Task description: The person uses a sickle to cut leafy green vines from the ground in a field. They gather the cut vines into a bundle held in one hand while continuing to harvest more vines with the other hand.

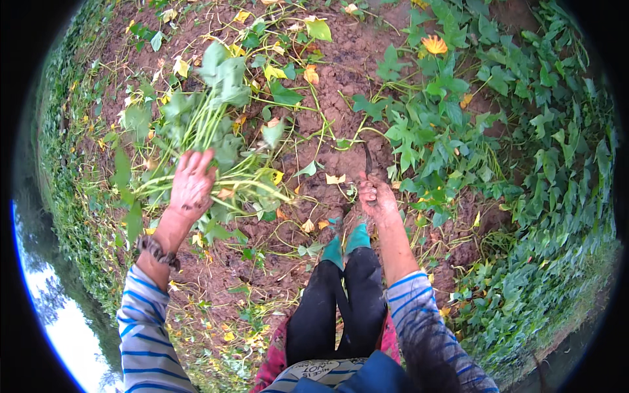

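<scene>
My left hand (192, 182) is wrapped over a bunch of cut leafy vine stems (201, 125), probably sweet potato. Pale green stems fan out above and to the right of the fingers, and some leaves are blurred. In my right hand (378, 196) is a small sickle or curved knife, its dark blade (368, 159) pointing away from me; the fist hides most of the handle. That blade is close to a rooted vine stem (366, 130) at the edge of the leafy growth, and I cannot tell whether they touch.
Dense green vines (555, 162) cover the right side, with an orange flower (435, 45) among them. Reddish-brown soil (339, 98) runs up the middle, strewn with trailing stems and yellow leaves (335, 179). My teal boots (357, 238) stand on the soil between my hands.
</scene>
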{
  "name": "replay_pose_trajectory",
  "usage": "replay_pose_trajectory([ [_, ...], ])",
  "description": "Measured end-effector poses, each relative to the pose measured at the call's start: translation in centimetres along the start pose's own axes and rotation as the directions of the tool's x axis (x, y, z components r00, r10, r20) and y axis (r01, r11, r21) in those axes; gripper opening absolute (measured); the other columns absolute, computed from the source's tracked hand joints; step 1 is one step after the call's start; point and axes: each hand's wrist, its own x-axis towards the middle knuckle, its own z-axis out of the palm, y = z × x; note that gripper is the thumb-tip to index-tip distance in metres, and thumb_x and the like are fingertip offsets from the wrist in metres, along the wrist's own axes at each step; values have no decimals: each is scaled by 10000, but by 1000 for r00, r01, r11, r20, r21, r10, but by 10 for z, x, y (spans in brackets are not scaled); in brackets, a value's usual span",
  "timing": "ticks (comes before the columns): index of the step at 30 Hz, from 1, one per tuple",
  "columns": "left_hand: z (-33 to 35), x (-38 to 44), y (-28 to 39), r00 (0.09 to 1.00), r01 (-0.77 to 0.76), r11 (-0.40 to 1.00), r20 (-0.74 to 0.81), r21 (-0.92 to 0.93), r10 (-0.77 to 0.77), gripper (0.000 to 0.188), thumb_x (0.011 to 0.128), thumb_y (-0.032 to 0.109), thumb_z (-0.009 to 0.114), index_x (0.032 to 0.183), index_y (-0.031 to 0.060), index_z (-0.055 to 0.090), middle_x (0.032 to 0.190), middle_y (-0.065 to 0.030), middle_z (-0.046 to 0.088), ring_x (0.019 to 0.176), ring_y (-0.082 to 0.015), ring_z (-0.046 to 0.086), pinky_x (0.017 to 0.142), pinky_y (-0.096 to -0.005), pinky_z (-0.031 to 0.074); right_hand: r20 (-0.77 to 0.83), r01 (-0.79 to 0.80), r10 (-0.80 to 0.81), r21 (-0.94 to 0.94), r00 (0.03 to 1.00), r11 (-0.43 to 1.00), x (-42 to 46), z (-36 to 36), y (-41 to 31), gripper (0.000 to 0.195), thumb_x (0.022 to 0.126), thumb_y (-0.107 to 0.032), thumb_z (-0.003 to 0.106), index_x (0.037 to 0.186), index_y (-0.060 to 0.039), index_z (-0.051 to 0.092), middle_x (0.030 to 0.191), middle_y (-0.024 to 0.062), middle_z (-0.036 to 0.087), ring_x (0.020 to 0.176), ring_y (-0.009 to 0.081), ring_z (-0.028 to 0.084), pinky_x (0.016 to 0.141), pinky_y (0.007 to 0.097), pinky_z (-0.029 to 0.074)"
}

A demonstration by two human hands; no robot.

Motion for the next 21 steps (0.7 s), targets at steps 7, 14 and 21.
replay_pose_trajectory([
  [7,52,121,71,834,-454,876,267,-163,482,305,737,49,469,1042,27,460,1248,-64,428,919,-203,532,884,-312,443,-21,23,-40,-533,999,846,-69,-13,60,367,898,-197,520,1217,-45,424,611,-4,426,406,71,358,340,188,286],
  [14,156,198,131,669,-477,819,473,-318,573,486,832,59,337,1316,100,330,1391,-7,323,1015,-183,540,755,-266,499,81,107,-83,-922,993,372,-63,-40,30,235,885,-174,498,1096,-72,526,621,-2,480,482,102,457,414,236,361],
  [21,167,214,178,688,-547,835,533,-64,492,155,770,85,554,866,79,675,1004,-78,588,939,-244,558,728,-354,490,314,238,-84,-844,946,-481,-40,-45,-30,222,836,-176,530,993,-19,525,679,165,559,624,332,557,551,386,453],
])
